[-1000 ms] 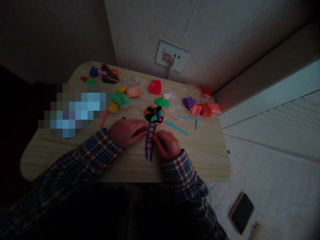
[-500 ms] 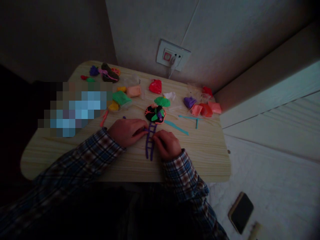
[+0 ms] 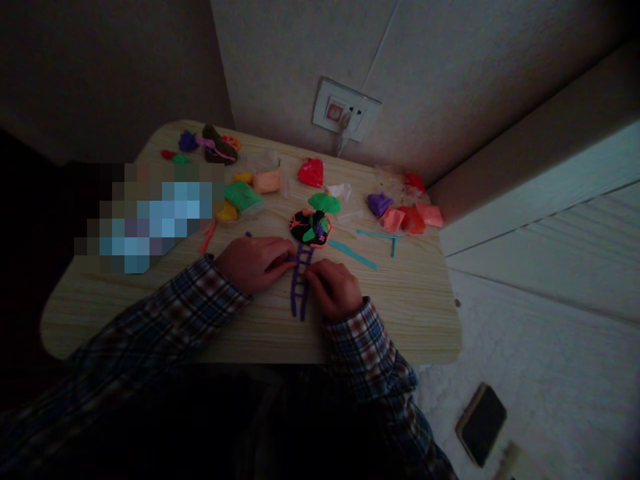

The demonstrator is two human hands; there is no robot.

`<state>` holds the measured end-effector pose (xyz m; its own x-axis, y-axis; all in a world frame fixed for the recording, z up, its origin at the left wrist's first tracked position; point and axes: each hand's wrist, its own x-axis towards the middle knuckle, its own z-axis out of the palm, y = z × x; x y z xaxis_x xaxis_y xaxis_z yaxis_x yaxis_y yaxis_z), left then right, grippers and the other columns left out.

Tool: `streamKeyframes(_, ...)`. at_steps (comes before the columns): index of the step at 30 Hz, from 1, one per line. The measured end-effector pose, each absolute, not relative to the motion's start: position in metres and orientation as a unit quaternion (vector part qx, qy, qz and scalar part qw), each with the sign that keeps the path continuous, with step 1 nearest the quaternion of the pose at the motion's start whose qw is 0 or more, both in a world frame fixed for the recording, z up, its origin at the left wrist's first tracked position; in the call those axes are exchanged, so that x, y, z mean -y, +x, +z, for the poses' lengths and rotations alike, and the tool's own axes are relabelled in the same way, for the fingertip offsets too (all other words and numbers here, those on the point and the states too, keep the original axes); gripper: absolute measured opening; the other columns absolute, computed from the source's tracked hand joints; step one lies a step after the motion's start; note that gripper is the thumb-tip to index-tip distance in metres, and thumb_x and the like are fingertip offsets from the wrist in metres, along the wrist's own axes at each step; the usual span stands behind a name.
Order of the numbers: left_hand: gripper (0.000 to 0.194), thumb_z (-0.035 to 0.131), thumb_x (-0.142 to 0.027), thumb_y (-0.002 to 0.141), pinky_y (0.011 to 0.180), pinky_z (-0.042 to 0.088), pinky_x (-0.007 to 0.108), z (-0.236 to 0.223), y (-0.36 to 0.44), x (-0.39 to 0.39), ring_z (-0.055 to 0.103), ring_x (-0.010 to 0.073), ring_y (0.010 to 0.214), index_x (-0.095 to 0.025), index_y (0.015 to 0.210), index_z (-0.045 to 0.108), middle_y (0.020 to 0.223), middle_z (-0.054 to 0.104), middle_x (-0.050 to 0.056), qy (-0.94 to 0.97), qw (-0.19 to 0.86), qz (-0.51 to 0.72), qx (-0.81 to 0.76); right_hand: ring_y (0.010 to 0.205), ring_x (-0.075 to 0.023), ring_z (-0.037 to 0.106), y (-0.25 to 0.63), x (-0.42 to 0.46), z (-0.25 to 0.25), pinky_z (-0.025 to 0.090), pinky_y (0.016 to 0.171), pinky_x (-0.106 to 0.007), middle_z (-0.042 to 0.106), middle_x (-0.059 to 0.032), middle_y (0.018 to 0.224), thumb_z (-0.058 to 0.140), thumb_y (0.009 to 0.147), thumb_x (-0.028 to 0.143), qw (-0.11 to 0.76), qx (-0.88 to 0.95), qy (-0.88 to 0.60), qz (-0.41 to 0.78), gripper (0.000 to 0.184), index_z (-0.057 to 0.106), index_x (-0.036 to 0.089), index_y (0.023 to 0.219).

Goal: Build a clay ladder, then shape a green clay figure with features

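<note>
A small purple clay ladder [image 3: 303,291] lies flat on the wooden table [image 3: 250,327], its upper end meeting a black clay piece [image 3: 301,230] decorated with green, orange and purple. On the ladder's left, my left hand [image 3: 256,263] is closed, thumb and fingertips pinching a bit of purple clay against the left rail. My right hand [image 3: 336,288] is closed too, its fingertips pressed on the right rail around mid-length. Fingers partly cover the rungs there. A green clay leaf shape [image 3: 324,203] sits just behind the black piece.
Blue plastic tools [image 3: 353,255] lie right of the black piece. Bagged clay lumps, including green [image 3: 243,197], red [image 3: 311,172] and purple [image 3: 380,204], spread along the back. A blurred-out object [image 3: 165,220] is at left. Beyond the right edge lies a phone [image 3: 481,425].
</note>
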<state>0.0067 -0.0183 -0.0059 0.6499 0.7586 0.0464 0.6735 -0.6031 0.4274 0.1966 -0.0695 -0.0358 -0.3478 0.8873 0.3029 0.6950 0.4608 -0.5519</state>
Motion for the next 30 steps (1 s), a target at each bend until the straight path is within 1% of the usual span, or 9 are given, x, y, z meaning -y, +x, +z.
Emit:
streamKeyframes(5,0.025,0.048,-0.032,0.091,0.061,0.036,0.024,-0.005,0.0066,0.0186,0.053,0.0141,0.067,-0.013,0.097,0.063,0.074,0.062,0.002,0.89,0.184,0.112,-0.402,0.069,-0.0153,0.059,0.1961,0.0688,-0.0356,0.043,0.065,-0.029,0.067,-0.0045,0.074,0.041,0.091,0.026,0.301,0.807,-0.483,0.158,0.024,0.061,0.017,0.08)
streamKeyframes(10,0.024,0.048,-0.032,0.09,0.061,0.036,0.025,-0.0085,0.0061,0.017,0.055,0.0148,0.068,-0.014,0.097,0.063,0.076,0.063,0.002,0.891,0.182,0.121,-0.398,0.07,-0.0154,0.059,0.1962,0.0693,-0.0351,0.043,0.066,-0.029,0.067,-0.0039,0.075,0.041,0.092,0.027,0.292,0.805,-0.491,0.161,0.024,0.06,0.019,0.08)
streamKeyframes(15,0.025,0.048,-0.033,0.09,0.058,0.035,0.026,-0.0088,0.0064,0.0168,0.054,0.0149,0.064,-0.014,0.095,0.064,0.074,0.063,0.002,0.891,0.183,0.112,-0.401,0.07,-0.0158,0.059,0.196,0.0695,-0.0355,0.043,0.066,-0.029,0.066,-0.0043,0.074,0.041,0.091,0.027,0.293,0.805,-0.489,0.163,0.024,0.06,0.018,0.081)
streamKeyframes(18,0.027,0.047,-0.033,0.091,0.06,0.036,0.026,-0.0083,0.0064,0.0172,0.055,0.0159,0.066,-0.014,0.097,0.064,0.076,0.064,0.003,0.89,0.182,0.114,-0.403,0.07,-0.0166,0.059,0.1947,0.0697,-0.035,0.044,0.066,-0.03,0.066,-0.005,0.073,0.04,0.091,0.027,0.298,0.799,-0.495,0.167,0.025,0.06,0.018,0.079)
streamKeyframes(23,0.028,0.047,-0.036,0.089,0.059,0.038,0.027,-0.0116,0.0053,0.0153,0.055,0.0159,0.064,-0.015,0.096,0.064,0.079,0.065,0.004,0.89,0.189,0.121,-0.396,0.068,-0.0164,0.059,0.1935,0.0698,-0.0331,0.043,0.064,-0.03,0.066,-0.0048,0.071,0.04,0.09,0.026,0.294,0.798,-0.501,0.158,0.025,0.06,0.018,0.078)
streamKeyframes(28,0.026,0.043,-0.034,0.09,0.062,0.041,0.025,-0.0142,0.004,0.0152,0.059,0.0162,0.074,-0.016,0.094,0.061,0.087,0.066,0.004,0.897,0.175,0.158,-0.374,0.069,-0.0166,0.06,0.1933,0.0699,-0.0336,0.043,0.065,-0.029,0.067,-0.005,0.072,0.04,0.091,0.027,0.303,0.8,-0.495,0.154,0.025,0.061,0.018,0.079)
streamKeyframes(30,0.024,0.043,-0.032,0.091,0.061,0.041,0.024,-0.0138,0.004,0.0166,0.059,0.0157,0.074,-0.016,0.094,0.06,0.089,0.066,0.004,0.903,0.172,0.17,-0.354,0.069,-0.0166,0.06,0.1929,0.0704,-0.0364,0.043,0.066,-0.03,0.067,-0.0048,0.074,0.04,0.091,0.028,0.313,0.791,-0.501,0.159,0.025,0.061,0.019,0.08)
